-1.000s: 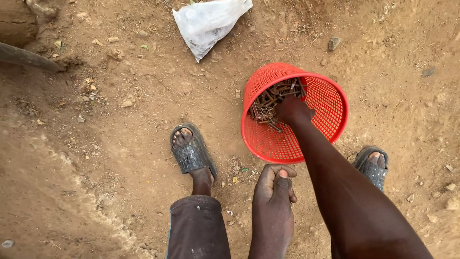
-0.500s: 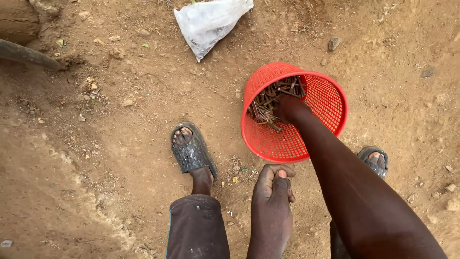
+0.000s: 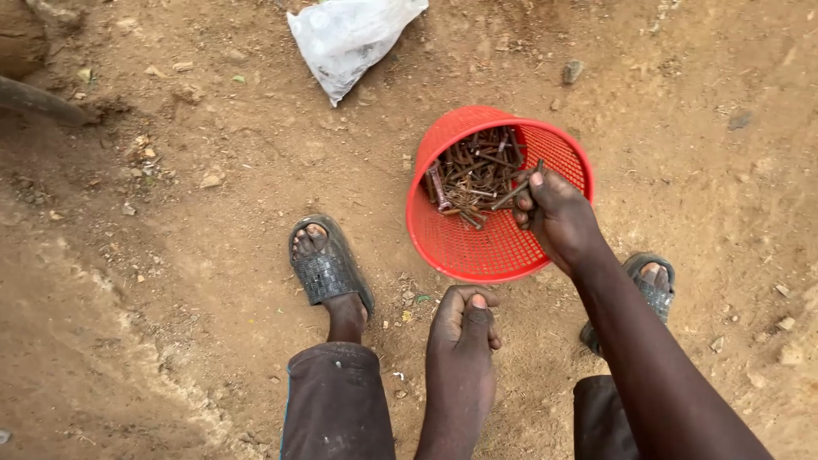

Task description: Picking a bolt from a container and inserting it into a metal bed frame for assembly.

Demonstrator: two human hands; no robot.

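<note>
A red plastic mesh basket [image 3: 477, 247] stands tilted on the dirt between my feet, holding a heap of rusty nails [image 3: 470, 170]. My right hand [image 3: 558, 217] hovers over the basket's near right side, its fingers closed around a few rusty nails that stick out to the upper left. Just below the basket's near rim hangs my left hand [image 3: 464, 328], curled into a loose fist with the thumb on top; nothing shows in it.
A crumpled white plastic bag [image 3: 349, 34] lies on the dirt at the top. My feet in dark sandals, left foot [image 3: 328, 268] and right foot [image 3: 652, 285], flank the basket. Small stones scatter the ground, and a dark curved root [image 3: 38, 98] is at the far left.
My right hand has come up out of the nail heap toward the basket's near right side, now gripping a few nails. The left hand has stayed put.
</note>
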